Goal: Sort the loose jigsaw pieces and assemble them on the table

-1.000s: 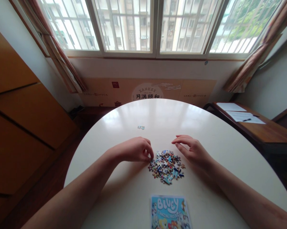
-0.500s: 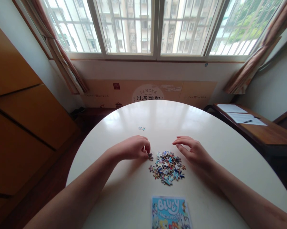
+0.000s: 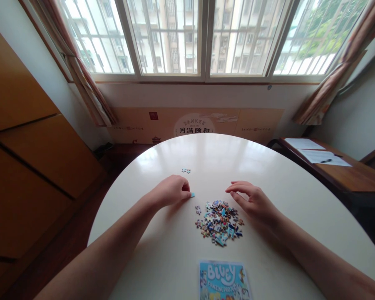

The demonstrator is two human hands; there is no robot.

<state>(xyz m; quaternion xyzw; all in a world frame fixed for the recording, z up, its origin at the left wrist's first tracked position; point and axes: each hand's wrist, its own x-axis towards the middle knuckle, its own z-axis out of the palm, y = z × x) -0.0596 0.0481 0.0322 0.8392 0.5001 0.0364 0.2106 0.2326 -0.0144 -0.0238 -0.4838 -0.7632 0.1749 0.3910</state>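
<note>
Between finger and thumb of my left hand (image 3: 174,190) is a small light-blue puzzle piece (image 3: 192,195), just above or on the white table, up and left of the pile. My right hand (image 3: 248,196) rests to the right with fingers stretched and a little bent, holding nothing. Between and below the hands lies a heap of mixed puzzle pieces (image 3: 221,223). One loose puzzle piece (image 3: 197,210) sits at the heap's left edge. Farther back, a small pair of pale puzzle pieces (image 3: 186,171) lies side by side.
A blue "Bluey" picture card (image 3: 223,280) lies at the near side of the round white table (image 3: 137,250). On the right a brown desk (image 3: 358,175) bears papers (image 3: 324,157) and a pen. Orange cabinets (image 3: 34,166) stand left; a barred window (image 3: 202,37) is ahead.
My left hand has moved slightly up and left from the heap, and a light-blue piece now shows at its fingertips. The piece it was near lies loose. My right hand has barely moved.
</note>
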